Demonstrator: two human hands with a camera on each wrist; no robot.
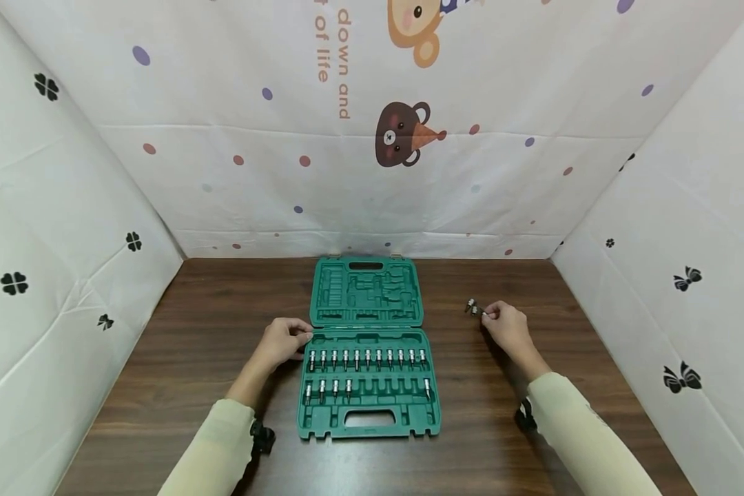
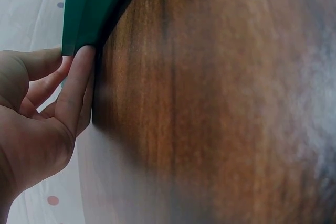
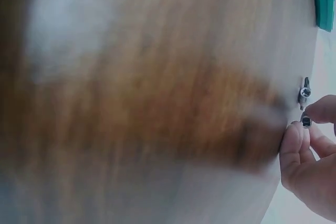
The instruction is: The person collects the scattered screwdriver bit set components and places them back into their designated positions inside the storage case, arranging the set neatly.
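Right of the green case (image 1: pixel 368 344), the right hand (image 1: pixel 507 329) pinches one socket bit (image 1: pixel 479 313), another beside it; the left hand (image 1: pixel 283 341) grips the case's left edge.

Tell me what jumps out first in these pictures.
An open green tool case lies mid-table, two rows of silver bits in its lower half. The left hand holds the case's left edge. The right hand pinches a small bit on the wooden table, another loose bit just beyond.
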